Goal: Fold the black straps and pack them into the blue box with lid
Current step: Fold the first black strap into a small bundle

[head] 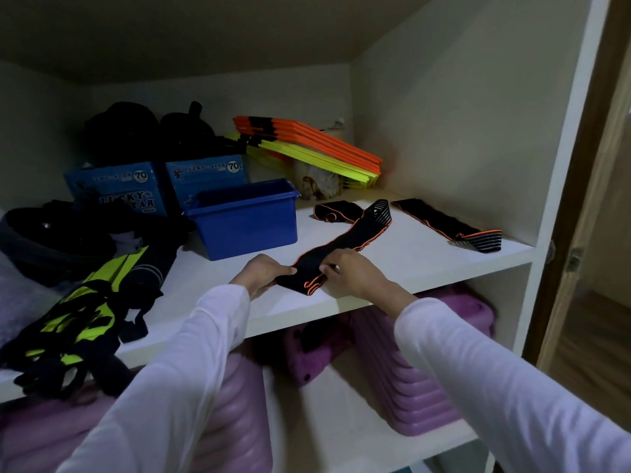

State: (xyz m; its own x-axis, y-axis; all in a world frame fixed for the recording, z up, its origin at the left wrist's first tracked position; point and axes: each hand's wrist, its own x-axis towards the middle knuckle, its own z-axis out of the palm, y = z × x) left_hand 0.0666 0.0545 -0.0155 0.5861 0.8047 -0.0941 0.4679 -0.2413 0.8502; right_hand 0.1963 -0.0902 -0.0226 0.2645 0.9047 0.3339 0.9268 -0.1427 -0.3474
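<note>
A long black strap (355, 237) with orange edging lies on the white shelf (409, 261), its near end folded over at the shelf's front edge. My left hand (261, 273) grips the left side of that folded end. My right hand (351, 273) pinches its right side. A second black strap (450, 225) lies flat at the right of the shelf. A third one (333, 212) lies curled behind the first. The open blue box (244, 218) stands just left of the straps, no lid on it; its inside is mostly hidden.
Two blue Lucky Star cartons (205, 180) stand behind the box. Orange and yellow flat slats (314, 148) lean at the back. Black and neon-yellow gear (82, 315) is piled at the left. Purple plastic items (409, 367) fill the shelf below. A wooden door (587, 199) is at the right.
</note>
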